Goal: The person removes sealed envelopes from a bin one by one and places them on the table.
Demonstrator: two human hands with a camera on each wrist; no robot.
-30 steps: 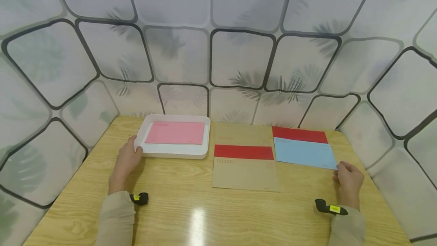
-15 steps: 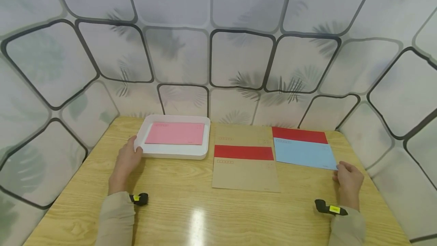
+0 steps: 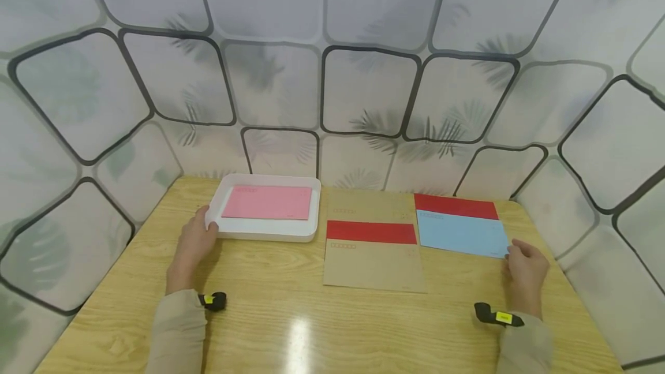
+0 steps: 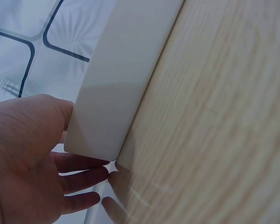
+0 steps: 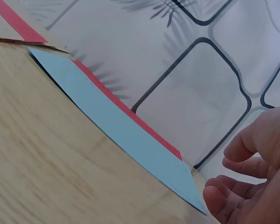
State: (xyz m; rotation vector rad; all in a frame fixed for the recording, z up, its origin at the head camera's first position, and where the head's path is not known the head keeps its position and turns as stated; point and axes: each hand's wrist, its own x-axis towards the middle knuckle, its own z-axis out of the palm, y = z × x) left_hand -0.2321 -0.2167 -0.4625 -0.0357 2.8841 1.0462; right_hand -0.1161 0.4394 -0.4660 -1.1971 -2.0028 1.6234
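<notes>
In the head view, a white tray [image 3: 260,229] stands at the left back of the table with a pink envelope [image 3: 267,202] lying in it. My left hand [image 3: 193,241] grips the tray's near-left corner, thumb on the rim. The left wrist view has the other fingers [image 4: 86,179] low beside that corner. A light blue envelope [image 3: 459,234] with a red flap lies at the back right. My right hand [image 3: 526,270] is at its near-right corner. In the right wrist view the fingers curl loosely with nothing held; whether they touch the edge I cannot tell.
A kraft envelope [image 3: 374,267] with a red strip lies mid-table, overlapping another kraft envelope [image 3: 371,204] behind it. The wooden table [image 3: 249,316] meets a patterned curtain [image 3: 363,91] at its back and sides.
My right hand has shifted slightly left and up, over the blue envelope's near-right corner. The left hand and the tray stay where they were.
</notes>
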